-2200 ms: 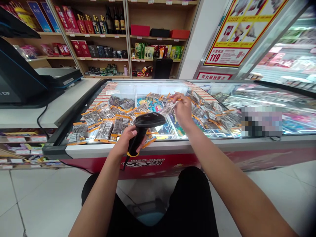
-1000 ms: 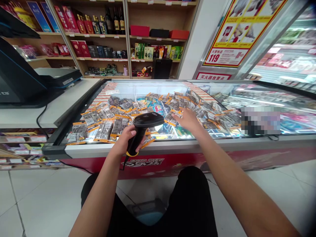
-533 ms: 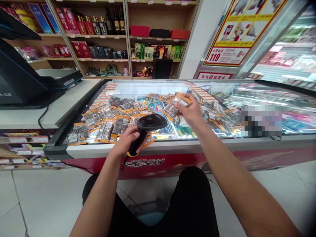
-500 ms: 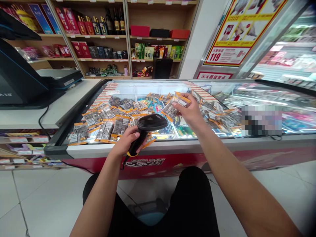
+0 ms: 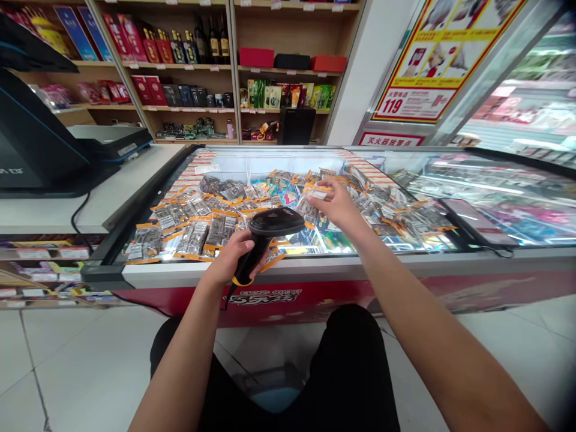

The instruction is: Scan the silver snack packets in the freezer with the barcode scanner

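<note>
My left hand (image 5: 236, 257) is wrapped round the handle of a black barcode scanner (image 5: 276, 222), held above the front edge of the freezer with its head pointing right. To the right, my right hand (image 5: 335, 207) pinches a small clear-and-orange snack packet (image 5: 309, 204) with a white label. That packet is in front of the scanner head, a little apart from it. Many similar packets (image 5: 198, 234) lie spread over the freezer's glass top on the left, and more packets (image 5: 396, 210) lie on the right.
A phone (image 5: 474, 221) lies on the freezer (image 5: 405, 262) glass at the right. On the left counter (image 5: 45, 213) stands a dark checkout machine (image 5: 36, 138). Wooden shelves (image 5: 189, 66) with boxes and bottles rise behind. My knees are just below the freezer's front.
My right hand has moved slightly left and down with the packet, tilting it. The left hand and scanner have hardly moved.
</note>
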